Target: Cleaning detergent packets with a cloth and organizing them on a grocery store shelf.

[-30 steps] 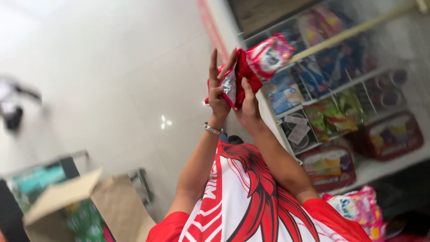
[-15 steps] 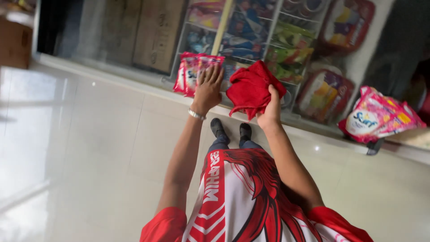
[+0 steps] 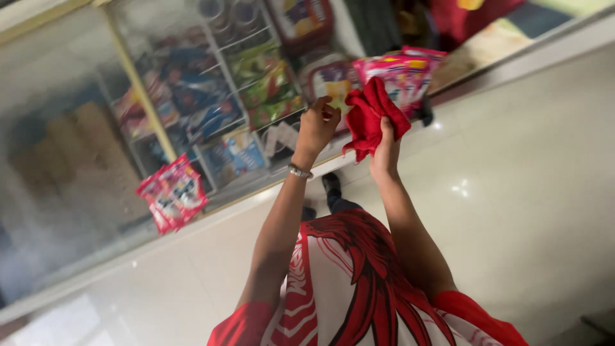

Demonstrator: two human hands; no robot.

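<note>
A crumpled red cloth (image 3: 375,118) is gripped in the right hand (image 3: 384,150), bunched, seemingly for carrying. The left hand (image 3: 318,123) is loosely curled just beside it, holding nothing. Red-and-white packets (image 3: 173,193) lie well to its left, on the ledge before the glass-fronted shelves (image 3: 211,96).

Glossy pale tiled floor (image 3: 525,211) in front of a glass-fronted display shelf (image 3: 192,102).

A red-and-white packet (image 3: 173,192) lies at the floor's nine o'clock edge, against the shelf's base. A pink packet (image 3: 400,67) rests at one o'clock, blurred.
</note>
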